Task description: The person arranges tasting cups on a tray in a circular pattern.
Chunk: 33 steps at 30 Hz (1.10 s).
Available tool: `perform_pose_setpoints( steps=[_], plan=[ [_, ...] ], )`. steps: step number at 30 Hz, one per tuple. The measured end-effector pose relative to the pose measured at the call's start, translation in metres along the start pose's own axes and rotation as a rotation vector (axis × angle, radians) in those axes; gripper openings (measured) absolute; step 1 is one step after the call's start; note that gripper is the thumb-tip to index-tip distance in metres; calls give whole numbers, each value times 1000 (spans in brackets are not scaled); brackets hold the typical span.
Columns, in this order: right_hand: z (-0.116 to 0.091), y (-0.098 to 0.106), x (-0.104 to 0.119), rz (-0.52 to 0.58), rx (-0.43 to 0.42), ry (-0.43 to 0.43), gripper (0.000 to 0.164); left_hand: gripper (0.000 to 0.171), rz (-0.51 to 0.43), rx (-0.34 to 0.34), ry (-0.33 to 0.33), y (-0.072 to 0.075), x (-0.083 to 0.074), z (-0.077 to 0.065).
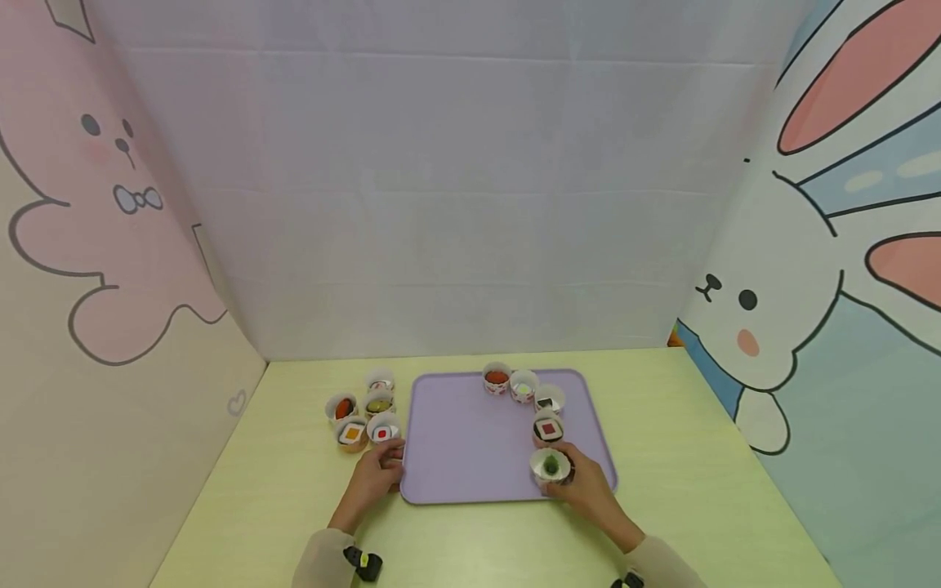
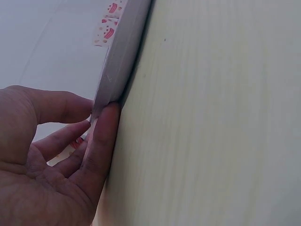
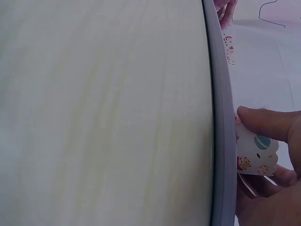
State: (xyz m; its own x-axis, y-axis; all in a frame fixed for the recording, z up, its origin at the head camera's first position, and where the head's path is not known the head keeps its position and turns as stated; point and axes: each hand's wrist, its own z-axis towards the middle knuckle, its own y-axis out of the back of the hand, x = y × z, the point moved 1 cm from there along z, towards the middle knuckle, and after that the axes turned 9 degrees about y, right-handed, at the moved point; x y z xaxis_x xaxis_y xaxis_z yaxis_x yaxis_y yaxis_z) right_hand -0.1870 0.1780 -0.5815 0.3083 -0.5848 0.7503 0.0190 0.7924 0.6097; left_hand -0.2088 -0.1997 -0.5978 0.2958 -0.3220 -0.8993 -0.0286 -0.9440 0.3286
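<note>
Near the front right corner of the lilac tray point(image 1: 470, 457), my right hand point(image 1: 588, 487) grips a paper baking cup point(image 1: 540, 480) holding a green piece. In the right wrist view, the thumb point(image 3: 263, 122) lies along the wall of this cup point(image 3: 256, 150), with its printed cookies and ball, and fingers curl round the far side. My left hand point(image 1: 376, 476) is at the tray's left edge. The left wrist view shows its fingers point(image 2: 106, 127) pinching the tray rim point(image 2: 122, 61), one against the outer side and another at the top.
On the tray, several cups run from the back middle down the right side, among them one with red filling point(image 1: 497, 377) and one with a square piece point(image 1: 547, 428). Left of the tray, more cups cluster on the table point(image 1: 243, 490), including one with an orange-centred square point(image 1: 353, 434).
</note>
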Motion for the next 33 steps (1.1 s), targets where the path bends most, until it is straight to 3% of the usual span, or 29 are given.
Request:
perform_pose_setpoints(
  steps=[9, 17, 33],
  plan=[
    [1, 1, -2, 101, 29, -29, 64, 47, -7, 2, -3, -1, 1, 1],
    [5, -2, -4, 191, -2, -69, 54, 48, -11, 2, 0, -1, 2, 1],
    [9, -3, 1, 144, -20, -58, 33, 48, -3, 1, 2, 0, -2, -1]
  ],
)
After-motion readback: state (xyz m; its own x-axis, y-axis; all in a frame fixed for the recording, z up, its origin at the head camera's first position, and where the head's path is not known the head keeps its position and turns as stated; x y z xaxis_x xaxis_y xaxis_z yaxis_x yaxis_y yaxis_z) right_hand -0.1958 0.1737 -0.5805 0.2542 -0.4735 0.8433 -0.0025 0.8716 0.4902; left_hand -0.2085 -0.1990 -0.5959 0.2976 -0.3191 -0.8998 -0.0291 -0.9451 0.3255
